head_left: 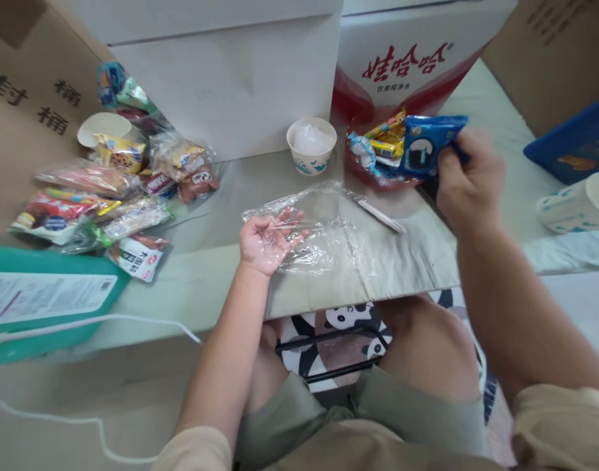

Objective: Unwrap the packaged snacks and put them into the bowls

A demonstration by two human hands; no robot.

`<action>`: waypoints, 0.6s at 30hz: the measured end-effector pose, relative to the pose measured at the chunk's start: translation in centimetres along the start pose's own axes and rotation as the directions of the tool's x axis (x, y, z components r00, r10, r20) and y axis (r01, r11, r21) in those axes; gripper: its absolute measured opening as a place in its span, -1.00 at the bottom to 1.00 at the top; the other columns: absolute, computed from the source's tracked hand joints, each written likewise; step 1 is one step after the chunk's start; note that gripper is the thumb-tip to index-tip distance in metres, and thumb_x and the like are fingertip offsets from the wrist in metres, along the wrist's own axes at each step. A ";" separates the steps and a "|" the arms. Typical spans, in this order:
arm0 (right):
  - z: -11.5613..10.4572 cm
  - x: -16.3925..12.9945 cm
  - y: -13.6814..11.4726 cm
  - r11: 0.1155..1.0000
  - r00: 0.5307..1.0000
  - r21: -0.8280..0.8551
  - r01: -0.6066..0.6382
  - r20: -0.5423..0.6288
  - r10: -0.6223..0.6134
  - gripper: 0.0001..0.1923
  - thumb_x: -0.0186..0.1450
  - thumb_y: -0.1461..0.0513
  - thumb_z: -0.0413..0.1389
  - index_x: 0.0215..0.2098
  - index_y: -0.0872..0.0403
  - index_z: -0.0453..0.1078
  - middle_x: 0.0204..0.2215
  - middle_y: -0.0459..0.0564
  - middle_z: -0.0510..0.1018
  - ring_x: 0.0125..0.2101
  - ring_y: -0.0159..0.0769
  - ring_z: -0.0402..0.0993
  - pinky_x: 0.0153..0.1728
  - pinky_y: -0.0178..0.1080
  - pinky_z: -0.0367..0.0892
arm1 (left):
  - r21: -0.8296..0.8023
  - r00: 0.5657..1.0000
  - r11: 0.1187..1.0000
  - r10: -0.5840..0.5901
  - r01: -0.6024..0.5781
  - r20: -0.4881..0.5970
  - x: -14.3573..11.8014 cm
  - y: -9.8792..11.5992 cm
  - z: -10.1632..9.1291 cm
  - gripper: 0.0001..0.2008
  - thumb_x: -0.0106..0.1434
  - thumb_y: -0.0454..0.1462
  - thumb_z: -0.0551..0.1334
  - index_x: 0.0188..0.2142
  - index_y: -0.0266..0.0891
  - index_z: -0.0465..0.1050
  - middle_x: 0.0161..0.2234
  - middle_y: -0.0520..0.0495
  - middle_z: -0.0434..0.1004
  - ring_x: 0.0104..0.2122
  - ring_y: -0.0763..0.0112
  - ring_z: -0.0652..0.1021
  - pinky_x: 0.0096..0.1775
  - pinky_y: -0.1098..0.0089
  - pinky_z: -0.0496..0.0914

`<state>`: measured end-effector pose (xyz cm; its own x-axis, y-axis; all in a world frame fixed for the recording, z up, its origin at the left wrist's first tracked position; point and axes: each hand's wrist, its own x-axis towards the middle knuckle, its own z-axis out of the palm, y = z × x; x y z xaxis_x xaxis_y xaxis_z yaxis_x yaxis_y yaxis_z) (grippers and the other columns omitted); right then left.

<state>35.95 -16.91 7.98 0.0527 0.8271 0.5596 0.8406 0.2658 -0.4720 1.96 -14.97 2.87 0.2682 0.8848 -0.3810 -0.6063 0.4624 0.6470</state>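
Observation:
My right hand (469,176) grips a blue snack packet (421,147) by its right end, above the edge of a red clear bowl (353,167). Inside that bowl lie yellow candy packets (387,140) and light blue ones. My left hand (270,243) is palm up with its fingers spread, touching a clear plastic bag (323,229) that lies crumpled on the table. A thin white strip-like item (378,214) rests beside the bag. Behind it stands a paper cup (311,157) with clear crumpled plastic inside.
Several packaged snacks (107,196) are heaped at the left, near a green container (48,297) and a white cable (132,318). White boxes (230,91) and a red-and-white carton (407,59) line the back. At right are another paper cup (574,206) and a blue package (574,147).

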 end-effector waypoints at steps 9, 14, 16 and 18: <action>0.3 5.9 5.6 0.970 0.918 -0.187 0.152 0.390 -0.069 -0.47 0.34 -0.14 0.14 0.06 0.01 0.56 -0.11 0.08 0.68 -0.11 -0.18 0.59 -0.12 -0.11 0.42 | -0.050 1.000 0.999 -0.019 0.019 -0.002 0.3 0.3 -0.2 -0.72 0.00 -0.26 0.26 -0.65 -0.18 0.13 -0.24 -0.09 0.67 -0.04 0.02 0.68 -0.03 -0.04 0.59; -0.6 1.7 -0.8 0.998 0.999 -0.032 0.053 -0.010 -0.053 -0.80 0.44 0.12 0.09 -0.08 -0.09 0.53 -0.15 0.03 0.68 -0.18 -0.19 0.59 -0.07 -0.05 0.51 | -0.084 0.995 0.991 -0.100 0.102 0.024 0.0 1.0 0.2 -0.89 -0.03 -0.30 0.24 -0.60 -0.20 0.31 -0.25 -0.05 0.70 -0.07 0.02 0.69 -0.07 0.01 0.62; 0.7 -1.3 -4.2 0.973 0.985 0.171 0.155 0.043 -0.165 -0.83 0.41 0.14 0.10 -0.15 -0.02 0.52 -0.26 0.00 0.68 -0.25 -0.22 0.62 -0.13 -0.10 0.54 | -0.026 0.995 0.994 -0.101 0.101 0.012 0.1 1.3 -0.1 -0.90 -0.03 -0.28 0.24 -0.58 -0.20 0.31 -0.25 -0.05 0.69 -0.07 0.01 0.69 -0.08 0.02 0.62; 3.2 -4.3 -6.7 0.920 0.915 0.339 0.197 0.273 -0.296 -0.71 0.37 0.06 0.16 -0.02 0.01 0.50 -0.05 0.06 0.68 -0.01 -0.14 0.63 0.04 -0.04 0.53 | 0.074 0.995 0.992 -0.100 0.100 -0.009 0.1 1.7 -0.6 -0.90 -0.02 -0.26 0.25 -0.54 -0.20 0.33 -0.27 -0.06 0.68 -0.11 0.02 0.70 -0.10 0.07 0.62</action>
<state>28.36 -20.65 6.50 -0.3478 0.8135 0.4662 0.6009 0.5751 -0.5552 0.45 -14.16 3.53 0.3207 0.8338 -0.4494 -0.5195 0.5516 0.6526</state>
